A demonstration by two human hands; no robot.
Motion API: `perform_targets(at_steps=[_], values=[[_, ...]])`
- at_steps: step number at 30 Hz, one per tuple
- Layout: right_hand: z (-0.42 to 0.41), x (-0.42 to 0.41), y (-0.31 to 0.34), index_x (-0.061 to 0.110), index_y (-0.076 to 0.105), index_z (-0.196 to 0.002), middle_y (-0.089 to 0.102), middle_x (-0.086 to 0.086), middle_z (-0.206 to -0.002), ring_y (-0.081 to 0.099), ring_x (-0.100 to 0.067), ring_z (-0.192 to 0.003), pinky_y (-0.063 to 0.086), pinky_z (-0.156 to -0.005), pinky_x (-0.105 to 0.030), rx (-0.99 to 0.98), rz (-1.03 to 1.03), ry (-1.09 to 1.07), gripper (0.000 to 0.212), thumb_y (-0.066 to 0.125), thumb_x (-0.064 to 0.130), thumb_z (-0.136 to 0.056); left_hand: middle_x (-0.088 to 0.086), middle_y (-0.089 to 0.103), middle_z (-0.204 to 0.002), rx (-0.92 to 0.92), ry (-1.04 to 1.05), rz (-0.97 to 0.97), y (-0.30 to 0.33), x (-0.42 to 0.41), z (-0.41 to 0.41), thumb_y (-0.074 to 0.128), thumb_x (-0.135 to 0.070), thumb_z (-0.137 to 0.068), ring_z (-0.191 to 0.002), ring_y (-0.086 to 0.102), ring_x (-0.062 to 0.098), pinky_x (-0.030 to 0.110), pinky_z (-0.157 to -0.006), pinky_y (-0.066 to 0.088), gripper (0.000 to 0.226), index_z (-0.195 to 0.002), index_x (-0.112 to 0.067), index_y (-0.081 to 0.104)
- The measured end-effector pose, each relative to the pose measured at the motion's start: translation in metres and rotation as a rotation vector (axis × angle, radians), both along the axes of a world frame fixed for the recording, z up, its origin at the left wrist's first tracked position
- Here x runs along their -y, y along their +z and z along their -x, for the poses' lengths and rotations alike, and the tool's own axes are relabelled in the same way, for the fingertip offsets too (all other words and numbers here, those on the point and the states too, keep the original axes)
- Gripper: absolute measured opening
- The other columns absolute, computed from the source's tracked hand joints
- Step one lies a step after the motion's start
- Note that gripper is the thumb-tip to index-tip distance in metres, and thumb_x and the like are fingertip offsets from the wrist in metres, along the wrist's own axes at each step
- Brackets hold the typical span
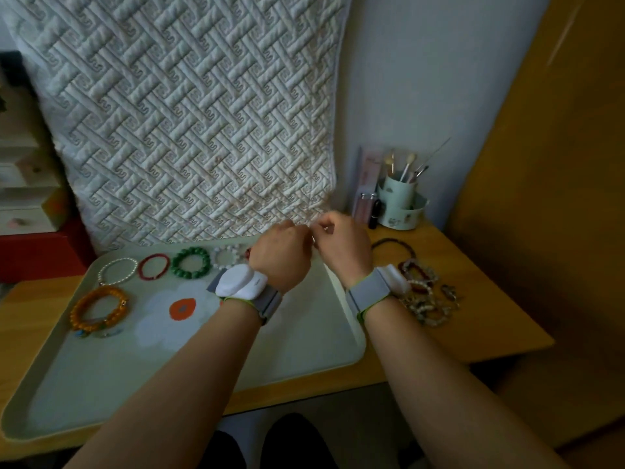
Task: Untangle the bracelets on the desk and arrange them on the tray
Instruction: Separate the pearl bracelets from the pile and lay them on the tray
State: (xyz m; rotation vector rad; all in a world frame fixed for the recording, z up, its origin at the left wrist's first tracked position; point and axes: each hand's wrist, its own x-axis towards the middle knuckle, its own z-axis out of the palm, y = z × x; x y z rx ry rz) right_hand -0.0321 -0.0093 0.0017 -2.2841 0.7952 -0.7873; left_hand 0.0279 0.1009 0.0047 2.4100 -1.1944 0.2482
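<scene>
Head view: both hands meet above the tray's far edge.
Left hand (pixel 280 253): fingers curled closed; what it grips is hidden.
Right hand (pixel 340 243): fingers pinched shut, contents too small to tell.
Tray (pixel 304 346): pale, long axis running left-right on the tabletop (pixel 473 319).
Arranged bracelets: pearl (pixel 117 270), red (pixel 154 266), green (pixel 190 262), white (pixel 228 255) in a row along the far edge; amber (pixel 98 309) nearer.
Tangled bracelets (pixel 426 292): heaped right of the tray.

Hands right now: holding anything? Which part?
Cannot tell. The left hand and right hand are closed with fingertips pinched together above the far edge of the tray, but whatever lies between them is hidden.
</scene>
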Motion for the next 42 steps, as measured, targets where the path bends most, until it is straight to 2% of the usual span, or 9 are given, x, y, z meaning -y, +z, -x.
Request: perform_targets(at_steps=[7,10,16,20,24,27,31,36,42], values=[[0.041,0.036,-0.003,0.024,0.072,-0.088,0.075,0.001,-0.087,0.068,-0.025,-0.085,0.057,-0.074,-0.041,0.023,-0.025,-0.113,0.013,0.063,0.033,-0.087,0.006,0.061,-0.102,0.049,-0.066,-0.005,-0.005,0.040,0.033,0.045,-0.027,-0.096,-0.095,0.063,0.030,0.038,-0.069,0.050,0.024,-0.100,-0.021,0.068],[0.058,0.050,-0.005,0.024,0.072,-0.089,0.075,0.003,-0.085,0.068,-0.022,-0.084,0.057,-0.075,-0.040,0.012,-0.034,-0.161,0.014,0.062,0.033,-0.089,0.002,0.064,-0.109,0.019,-0.064,-0.007,-0.007,0.052,0.043,0.049,-0.028,-0.093,-0.098,0.065,0.030,0.038,-0.074,0.055,0.025,-0.105,-0.027,0.071],[0.091,0.079,-0.013,0.026,0.071,-0.084,0.074,0.003,-0.082,0.068,-0.022,-0.081,0.057,-0.073,-0.038,-0.106,-0.069,-0.197,0.013,0.060,0.032,-0.089,0.003,0.064,-0.110,0.014,-0.108,-0.058,-0.018,0.072,0.064,0.048,-0.028,-0.095,-0.098,0.066,0.028,0.035,-0.074,0.055,0.027,-0.108,-0.025,0.072],[0.113,0.094,-0.011,0.025,0.073,-0.087,0.074,0.005,-0.090,0.065,-0.020,-0.087,0.055,-0.075,-0.034,-0.168,-0.067,-0.236,0.015,0.060,0.032,-0.090,0.005,0.065,-0.107,-0.017,-0.147,-0.086,-0.023,0.084,0.075,0.049,-0.028,-0.095,-0.095,0.066,0.030,0.036,-0.075,0.056,0.027,-0.106,-0.024,0.072],[0.134,0.107,-0.012,0.019,0.073,-0.080,0.073,-0.001,-0.087,0.067,-0.025,-0.086,0.056,-0.076,-0.040,-0.219,-0.054,-0.231,0.019,0.062,0.028,-0.092,0.005,0.067,-0.105,-0.032,-0.161,-0.099,-0.029,0.096,0.084,0.050,-0.031,-0.095,-0.092,0.066,0.028,0.037,-0.076,0.058,0.025,-0.104,-0.023,0.072],[0.148,0.111,-0.013,0.010,0.075,-0.090,0.074,-0.008,-0.093,0.067,-0.029,-0.090,0.057,-0.081,-0.045,-0.276,-0.064,-0.220,0.022,0.062,0.027,-0.092,0.005,0.067,-0.104,-0.011,-0.169,-0.107,-0.030,0.104,0.091,0.048,-0.031,-0.097,-0.090,0.065,0.027,0.035,-0.074,0.058,0.026,-0.104,-0.020,0.071],[0.159,0.109,-0.014,0.010,0.077,-0.095,0.073,-0.009,-0.101,0.066,-0.031,-0.096,0.056,-0.085,-0.048,-0.345,-0.092,-0.172,0.022,0.059,0.022,-0.092,0.004,0.065,-0.108,0.027,-0.152,-0.142,-0.032,0.113,0.096,0.052,-0.033,-0.096,-0.093,0.066,0.026,0.035,-0.075,0.057,0.026,-0.107,-0.020,0.072],[0.164,0.107,-0.013,0.024,0.076,-0.101,0.069,0.005,-0.116,0.063,-0.021,-0.105,0.054,-0.089,-0.035,-0.396,-0.175,-0.116,0.025,0.056,0.015,-0.090,0.004,0.063,-0.111,0.041,-0.133,-0.194,-0.036,0.121,0.100,0.052,-0.028,-0.094,-0.092,0.067,0.027,0.034,-0.074,0.056,0.025,-0.106,-0.020,0.072],[0.164,0.106,-0.016,0.024,0.069,-0.109,0.067,0.003,-0.112,0.064,-0.018,-0.095,0.052,-0.075,-0.031,-0.437,-0.245,-0.076,0.028,0.071,0.017,-0.082,0.003,0.062,-0.110,0.040,-0.131,-0.206,-0.037,0.123,0.089,0.052,-0.028,-0.095,-0.094,0.065,0.025,0.035,-0.077,0.057,0.022,-0.107,-0.020,0.069]])
